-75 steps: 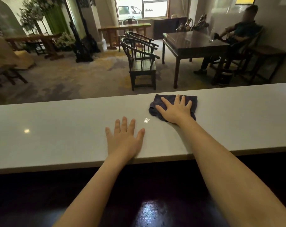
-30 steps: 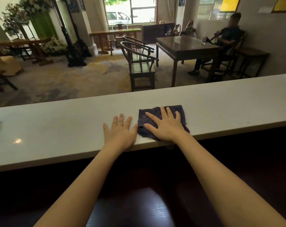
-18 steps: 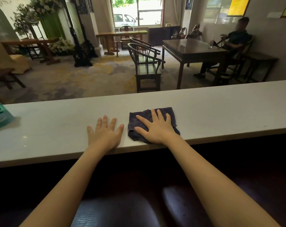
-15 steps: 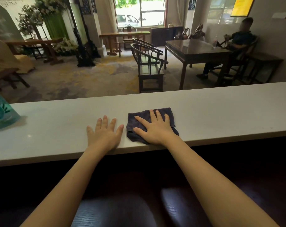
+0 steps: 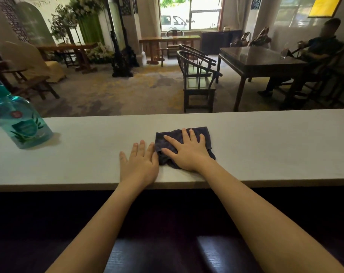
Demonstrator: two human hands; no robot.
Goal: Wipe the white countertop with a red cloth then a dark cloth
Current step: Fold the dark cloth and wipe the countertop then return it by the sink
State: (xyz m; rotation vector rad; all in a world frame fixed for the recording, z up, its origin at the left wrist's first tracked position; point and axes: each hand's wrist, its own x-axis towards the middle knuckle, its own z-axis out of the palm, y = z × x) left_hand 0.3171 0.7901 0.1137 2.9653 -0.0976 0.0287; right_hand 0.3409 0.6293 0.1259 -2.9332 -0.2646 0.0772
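Observation:
A dark blue-grey cloth [image 5: 172,133] lies folded on the long white countertop [image 5: 265,146], near its middle. My right hand [image 5: 188,152] presses flat on the cloth with the fingers spread and covers most of it. My left hand [image 5: 139,166] rests palm down on the bare countertop just left of the cloth, its fingertips almost touching the cloth's edge, and holds nothing. No red cloth is in view.
A clear teal bottle [image 5: 19,119] stands on the countertop at the far left. A dark lower surface [image 5: 167,223] runs below the counter's near edge. Beyond the counter are chairs [image 5: 196,79], a dark table [image 5: 261,60] and a seated person [image 5: 312,56].
My right hand has slid the dark cloth leftwards along the countertop and nearer the front edge, and my left hand has moved left with it. The teal bottle has come into view.

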